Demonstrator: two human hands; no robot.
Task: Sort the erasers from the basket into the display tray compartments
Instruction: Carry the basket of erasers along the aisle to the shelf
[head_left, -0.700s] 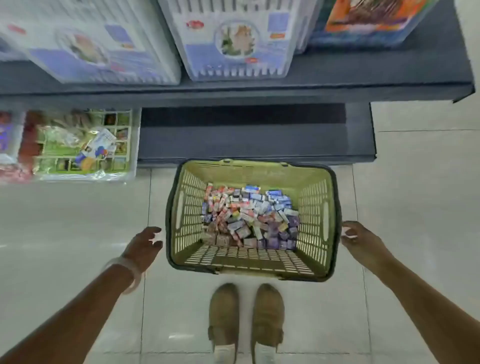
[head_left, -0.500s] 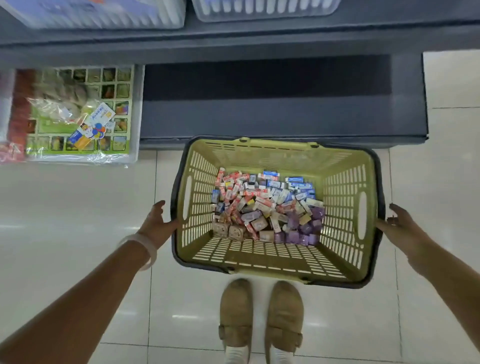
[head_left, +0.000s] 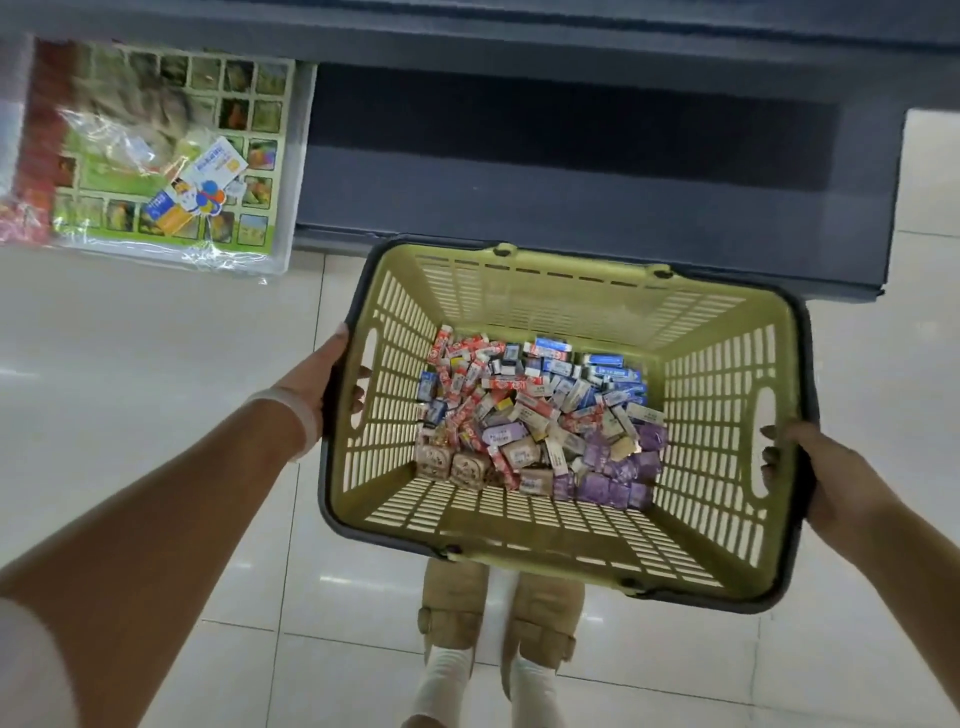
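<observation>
Both hands grip the basket (head_left: 519, 291): left hand (head_left: 324, 379) curled over the left rim, right hand (head_left: 815, 473) over the right, probably to carry it level. Erasers (head_left: 540, 421) sit heaped inside; no tray visible.

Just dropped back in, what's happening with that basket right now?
A person standing on a tiled floor holds the green basket by both ends: the left hand grips the left rim with fingers curled inside, and the right hand grips the right rim. The erasers are all heaped on the basket's bottom, red and blue ones at the far side, purple and tan ones nearer. No eraser has been picked out, and no display tray is in view. A dark shelf unit stands just beyond the basket.
</observation>
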